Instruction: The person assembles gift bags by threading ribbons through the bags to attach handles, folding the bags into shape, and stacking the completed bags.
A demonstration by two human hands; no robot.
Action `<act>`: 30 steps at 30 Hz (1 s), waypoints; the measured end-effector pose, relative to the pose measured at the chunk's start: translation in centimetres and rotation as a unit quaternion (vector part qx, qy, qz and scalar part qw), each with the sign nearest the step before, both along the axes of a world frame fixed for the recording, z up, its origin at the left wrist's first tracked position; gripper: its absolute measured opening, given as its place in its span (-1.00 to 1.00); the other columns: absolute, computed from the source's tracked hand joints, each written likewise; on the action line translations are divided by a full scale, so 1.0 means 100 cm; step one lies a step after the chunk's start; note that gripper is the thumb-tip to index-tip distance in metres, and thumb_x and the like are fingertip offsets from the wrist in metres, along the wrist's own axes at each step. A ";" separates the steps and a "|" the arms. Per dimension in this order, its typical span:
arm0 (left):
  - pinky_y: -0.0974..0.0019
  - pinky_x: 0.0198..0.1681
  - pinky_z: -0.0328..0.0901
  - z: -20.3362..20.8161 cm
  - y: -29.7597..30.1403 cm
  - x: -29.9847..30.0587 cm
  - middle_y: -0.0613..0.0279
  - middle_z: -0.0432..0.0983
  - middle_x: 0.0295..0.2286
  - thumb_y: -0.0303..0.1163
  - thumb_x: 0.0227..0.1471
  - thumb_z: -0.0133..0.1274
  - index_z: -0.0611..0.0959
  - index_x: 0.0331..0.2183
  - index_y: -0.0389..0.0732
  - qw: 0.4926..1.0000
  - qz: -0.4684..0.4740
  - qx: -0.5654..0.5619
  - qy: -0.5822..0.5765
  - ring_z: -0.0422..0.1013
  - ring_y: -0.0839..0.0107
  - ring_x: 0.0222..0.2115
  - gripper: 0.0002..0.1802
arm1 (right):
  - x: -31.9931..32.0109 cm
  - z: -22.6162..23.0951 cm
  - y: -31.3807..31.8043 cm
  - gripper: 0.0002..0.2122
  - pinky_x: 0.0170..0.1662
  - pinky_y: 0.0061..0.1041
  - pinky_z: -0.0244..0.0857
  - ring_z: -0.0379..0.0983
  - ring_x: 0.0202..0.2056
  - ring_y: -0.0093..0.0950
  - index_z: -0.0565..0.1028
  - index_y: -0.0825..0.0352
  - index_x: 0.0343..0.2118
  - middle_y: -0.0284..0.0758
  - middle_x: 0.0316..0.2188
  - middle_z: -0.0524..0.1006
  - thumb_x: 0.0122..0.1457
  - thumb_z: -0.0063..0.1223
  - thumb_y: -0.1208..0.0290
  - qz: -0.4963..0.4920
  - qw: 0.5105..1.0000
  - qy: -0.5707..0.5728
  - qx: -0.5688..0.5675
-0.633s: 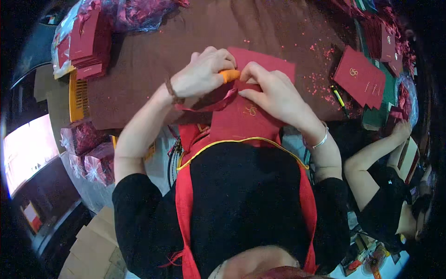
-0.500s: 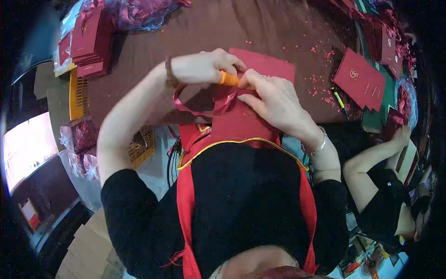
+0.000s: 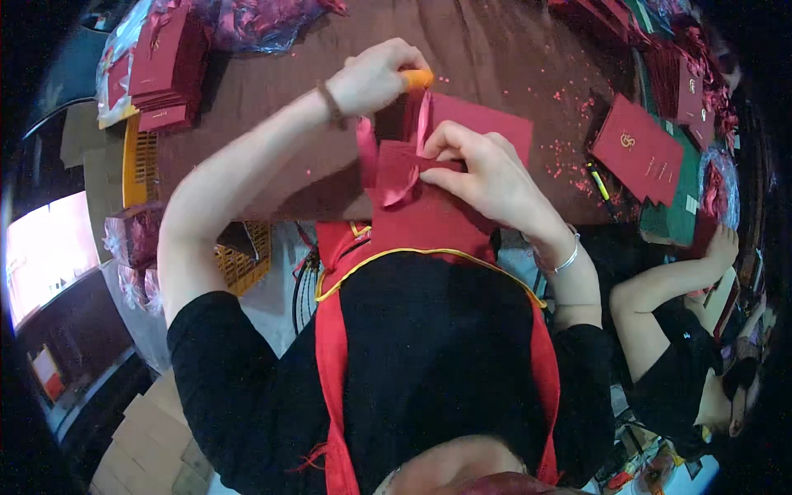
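Brown cloth covers the worktable (image 3: 511,49), which fills the upper half of the view and bends away at the rim; its far edge is cut off by the frame. At about ten o'clock a stack of dark red cards (image 3: 165,70) sits partly under clear plastic, with a yellow crate (image 3: 140,161) just below it at the table's edge. At two o'clock more red cards (image 3: 639,148) lie overlapping green ones (image 3: 672,223), blurred toward the dark border. A co-worker's arm (image 3: 668,285) reaches in at four o'clock, the rest of that person largely cut off.

Near the centre, slightly toward twelve, a red folded card (image 3: 487,124) lies on the cloth, its near part hidden by the right hand (image 3: 487,173). That hand presses down with curled fingers on a pink ribbon (image 3: 396,177) looped against the card. The left hand (image 3: 375,78), at twelve o'clock, is closed around an orange tool (image 3: 418,79); only its tip shows, so what kind it is cannot be told. One ribbon end (image 3: 425,115) rises toward that tip. Red confetti specks (image 3: 569,157) scatter at one o'clock. A yellow-tipped pen (image 3: 600,183) lies beside the cards.
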State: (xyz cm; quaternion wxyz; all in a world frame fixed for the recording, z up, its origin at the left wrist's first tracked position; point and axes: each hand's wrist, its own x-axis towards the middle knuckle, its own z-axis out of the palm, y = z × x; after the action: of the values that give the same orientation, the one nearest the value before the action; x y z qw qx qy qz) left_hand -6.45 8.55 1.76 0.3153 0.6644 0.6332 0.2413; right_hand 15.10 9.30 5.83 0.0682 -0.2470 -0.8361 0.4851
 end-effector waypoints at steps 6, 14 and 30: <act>0.33 -0.31 0.27 0.037 -0.043 0.036 0.12 0.44 -0.34 -0.36 0.03 -0.07 0.48 -0.28 -0.26 0.995 -0.024 0.094 -0.002 0.40 0.24 -0.37 -0.80 | 0.007 -0.011 0.011 -0.76 -0.33 -0.48 0.28 0.48 -0.38 -0.35 0.38 0.40 -0.32 -0.17 -0.46 0.51 -0.07 0.13 0.47 -0.008 1.000 0.026 -0.004; 0.26 -0.31 0.23 0.011 -0.069 0.018 0.17 0.44 -0.46 -0.29 -0.03 0.00 0.56 -0.47 -0.23 0.992 0.001 0.033 -0.122 0.37 0.19 -0.38 -0.80 | 0.053 -0.011 0.027 -0.75 -0.17 -0.51 0.16 0.30 -0.27 -0.39 0.40 0.38 -0.44 -0.30 -0.30 0.32 -0.15 0.21 0.42 0.002 0.990 0.027 0.136; 0.47 -0.46 0.29 0.001 -0.052 -0.002 0.21 0.48 -0.54 -0.62 -0.07 -0.03 0.50 -0.37 -0.28 0.936 0.265 0.157 -0.167 0.40 0.56 -0.52 -0.87 | 0.055 -0.029 0.019 -0.78 -0.39 -0.78 0.20 0.29 -0.43 -0.80 0.41 0.42 -0.25 -0.50 -0.41 0.42 0.02 0.09 0.53 -0.088 0.966 -0.040 -0.240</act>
State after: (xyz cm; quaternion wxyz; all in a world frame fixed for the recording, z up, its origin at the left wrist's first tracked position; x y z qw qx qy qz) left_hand -6.67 3.39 1.89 0.2327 0.4637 0.6783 0.5204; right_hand 20.63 11.22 2.89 0.0158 -0.3478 -0.6724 0.6532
